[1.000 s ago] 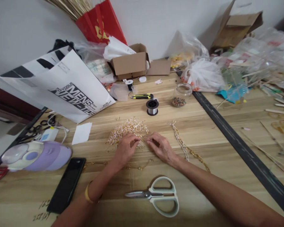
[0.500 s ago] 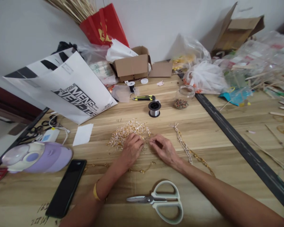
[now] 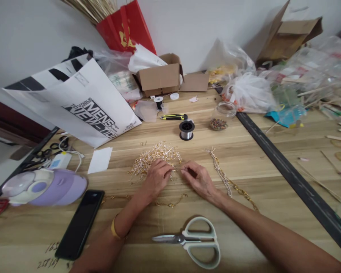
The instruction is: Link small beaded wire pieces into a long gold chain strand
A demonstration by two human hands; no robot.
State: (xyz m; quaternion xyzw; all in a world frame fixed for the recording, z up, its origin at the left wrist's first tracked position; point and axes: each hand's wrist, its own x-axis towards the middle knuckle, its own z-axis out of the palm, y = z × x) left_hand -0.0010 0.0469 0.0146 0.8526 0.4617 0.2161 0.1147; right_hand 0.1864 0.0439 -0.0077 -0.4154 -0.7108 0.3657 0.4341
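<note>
My left hand (image 3: 158, 175) is closed in a pinch at the right front of a loose pile of small gold and clear beads (image 3: 147, 158). Facing it across a small gap, my right hand (image 3: 198, 179) is also closed, thumb against fingers. Whatever is between the fingertips is too small to name. Right of my right hand lie a silvery beaded strand (image 3: 222, 175) and a gold chain (image 3: 246, 198). Another thin gold chain (image 3: 172, 204) runs across the table, passing behind my left forearm.
White-handled scissors (image 3: 200, 242) lie in front, a phone (image 3: 81, 223) and purple bottle (image 3: 49, 186) at left. Behind the beads are a wire spool (image 3: 186, 131), a yellow-black cutter knife (image 3: 173, 116) and a bead jar (image 3: 222, 117). A white paper bag (image 3: 85, 106) stands at back left.
My left fingertips have shifted slightly in their pinch, and my right hand has turned a little. The whole view has shifted slightly; the things on the table lie as before.
</note>
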